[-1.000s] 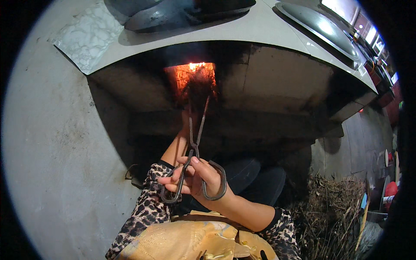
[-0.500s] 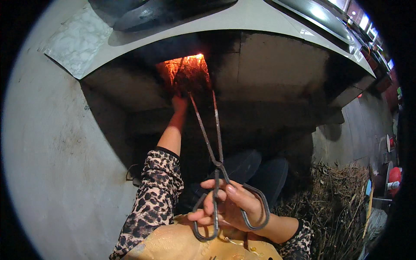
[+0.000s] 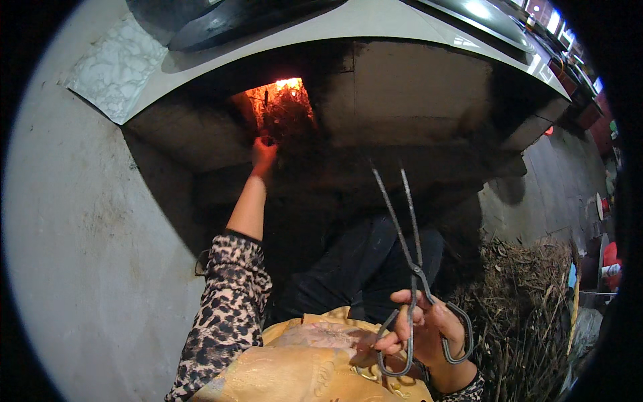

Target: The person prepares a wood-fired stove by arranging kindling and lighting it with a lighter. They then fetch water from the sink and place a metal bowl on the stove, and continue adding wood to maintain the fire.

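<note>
My left hand (image 3: 263, 155), lit red, is closed at the lower edge of the glowing stove opening (image 3: 281, 100). Its fingers appear to grip the near end of the dark twigs (image 3: 273, 127) that reach into the fire; the exact hold is blurred. My right hand (image 3: 429, 328) grips long metal fire tongs (image 3: 416, 269) by their looped handles, above my lap. The tongs' two arms stand slightly apart, with nothing between the tips, which point toward the dark base of the stove.
A pale countertop (image 3: 375, 20) with a dark pan (image 3: 248, 20) overhangs the opening. On the left rises a grey wall (image 3: 80, 234). Dry brushwood (image 3: 522, 301) is heaped at my right. My knees (image 3: 362, 261) are under the stove front.
The tongs have been drawn back from the stove opening and moved right with my right hand. My left hand has shifted slightly left and up, staying at the opening.
</note>
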The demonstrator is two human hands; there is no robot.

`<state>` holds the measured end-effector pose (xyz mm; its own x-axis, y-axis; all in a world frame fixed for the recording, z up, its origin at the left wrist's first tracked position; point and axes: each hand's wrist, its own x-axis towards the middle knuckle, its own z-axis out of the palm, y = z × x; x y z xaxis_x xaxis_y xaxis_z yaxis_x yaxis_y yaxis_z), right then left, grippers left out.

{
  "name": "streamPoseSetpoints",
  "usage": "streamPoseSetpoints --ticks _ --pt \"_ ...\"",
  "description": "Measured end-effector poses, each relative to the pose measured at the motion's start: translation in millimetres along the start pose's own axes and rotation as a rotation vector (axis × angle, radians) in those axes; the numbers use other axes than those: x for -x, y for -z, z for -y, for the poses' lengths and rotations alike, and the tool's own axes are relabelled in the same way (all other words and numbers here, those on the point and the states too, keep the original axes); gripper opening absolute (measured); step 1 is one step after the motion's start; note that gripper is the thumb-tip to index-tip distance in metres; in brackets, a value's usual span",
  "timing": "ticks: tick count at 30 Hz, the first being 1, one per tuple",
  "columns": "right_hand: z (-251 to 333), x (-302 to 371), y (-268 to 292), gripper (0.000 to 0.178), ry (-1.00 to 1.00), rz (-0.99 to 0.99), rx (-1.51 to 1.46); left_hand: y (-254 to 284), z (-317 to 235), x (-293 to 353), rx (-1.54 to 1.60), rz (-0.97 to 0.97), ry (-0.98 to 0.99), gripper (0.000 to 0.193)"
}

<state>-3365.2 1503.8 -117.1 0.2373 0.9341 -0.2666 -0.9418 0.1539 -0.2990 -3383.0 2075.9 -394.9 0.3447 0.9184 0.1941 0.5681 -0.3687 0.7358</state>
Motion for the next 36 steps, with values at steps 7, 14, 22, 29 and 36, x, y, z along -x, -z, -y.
streamPoseSetpoints --ticks 7,14,22,29,36 --pt "24.7 16.6 38.9 0.052 0.288 -0.176 0.14 -23.3 -30.0 94.6 0.276 0.105 -0.103 0.033" --pt "76.1 27.0 117.7 0.041 0.324 -0.688 1.009 -80.8 -141.8 157.4 -0.175 0.463 -0.595 0.023" --pt "159.8 -81.5 267.8 0.051 0.524 -1.15 2.144 -126.5 -196.5 136.0 -0.407 0.007 -1.276 0.036" --pt "297.0 -193.7 313.1 0.038 0.731 -1.273 2.451 -57.5 -301.1 151.6 0.096 0.806 -1.2 0.034" --pt "383.0 -125.3 238.9 0.029 0.635 -1.471 2.129 -72.7 -374.1 130.0 0.572 1.323 -0.935 0.008"
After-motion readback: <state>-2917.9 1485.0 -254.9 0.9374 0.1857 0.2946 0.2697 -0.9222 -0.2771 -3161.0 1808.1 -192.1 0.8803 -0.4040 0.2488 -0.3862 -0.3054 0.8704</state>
